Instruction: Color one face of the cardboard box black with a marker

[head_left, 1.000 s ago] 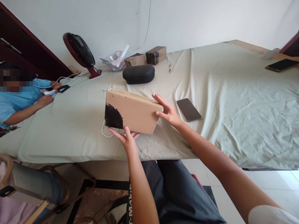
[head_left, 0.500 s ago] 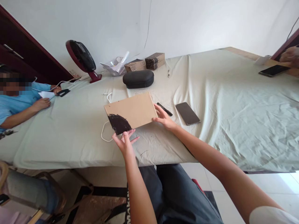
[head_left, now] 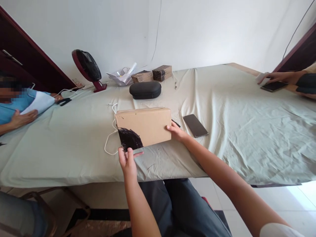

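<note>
A brown paper bag (head_left: 145, 126) with a black painted patch at its lower left corner and white cord handles stands tilted up on the cloth-covered table (head_left: 234, 131). My left hand (head_left: 127, 159) pinches the bag's lower left corner by the black patch. My right hand (head_left: 175, 132) grips its right edge. A black pen (head_left: 176, 123) lies just behind my right hand, partly hidden by the bag.
A dark phone (head_left: 195, 125) lies right of the bag. Behind are a black case (head_left: 145, 90), two small cardboard boxes (head_left: 151, 75), a red fan (head_left: 89, 68) and white plastic. One person sits at the left with paper; another person's hands (head_left: 278, 77) touch a phone at the far right.
The bag went from raised, to lying nearly flat, to tilted up again. The person at the left lifted a sheet of paper. Hands at the far right came into view.
</note>
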Demonstrator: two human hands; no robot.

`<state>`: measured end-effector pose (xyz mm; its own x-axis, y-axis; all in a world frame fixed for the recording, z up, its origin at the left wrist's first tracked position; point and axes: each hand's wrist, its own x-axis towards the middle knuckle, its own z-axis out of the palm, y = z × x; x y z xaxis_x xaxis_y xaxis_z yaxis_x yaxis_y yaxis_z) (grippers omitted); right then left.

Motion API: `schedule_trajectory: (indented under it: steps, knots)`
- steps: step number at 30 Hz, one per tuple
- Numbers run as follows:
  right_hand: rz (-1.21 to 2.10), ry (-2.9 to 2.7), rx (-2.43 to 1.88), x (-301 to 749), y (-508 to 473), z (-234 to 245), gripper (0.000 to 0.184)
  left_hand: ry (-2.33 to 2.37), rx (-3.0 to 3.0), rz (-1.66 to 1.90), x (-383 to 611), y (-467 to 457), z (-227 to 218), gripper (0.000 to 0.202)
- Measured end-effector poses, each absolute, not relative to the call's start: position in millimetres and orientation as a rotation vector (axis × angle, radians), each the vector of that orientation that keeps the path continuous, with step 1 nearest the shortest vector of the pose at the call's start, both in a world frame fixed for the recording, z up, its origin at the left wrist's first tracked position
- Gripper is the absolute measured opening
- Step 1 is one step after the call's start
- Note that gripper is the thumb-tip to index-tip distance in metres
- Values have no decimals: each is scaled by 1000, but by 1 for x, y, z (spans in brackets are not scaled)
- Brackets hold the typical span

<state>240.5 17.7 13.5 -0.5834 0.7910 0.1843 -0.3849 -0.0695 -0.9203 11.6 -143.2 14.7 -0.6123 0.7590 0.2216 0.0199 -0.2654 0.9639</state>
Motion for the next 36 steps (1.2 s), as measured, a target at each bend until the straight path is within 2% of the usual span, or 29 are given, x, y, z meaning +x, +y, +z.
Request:
schedule_trajectory:
  steps: [3,6,10,22,27,30,33,36]
  knots:
    - [1674,-1476,-483,247,16,23,110,1592,1018,1899,7,-147,20,47]
    - [1466,-1633,-475,254,15,32,131,1744,1050,1994,4,-150,27,60]
    - [1363,-1794,-436,262,13,36,149,1690,1124,1897,2,-152,31,50]
    - [1182,-1943,-479,266,13,31,148,1640,1112,1936,4,-146,27,56]
    - [1042,-1993,-490,264,13,28,144,1560,1043,1897,2,-147,22,85]
    - [939,-2023,-468,264,15,26,149,1537,831,1904,-4,-144,16,92]
    - [892,-2050,-430,265,16,26,152,1564,673,1918,-13,-135,20,76]
    - [1064,-1938,-374,262,12,26,148,1580,730,1969,-18,-123,34,54]
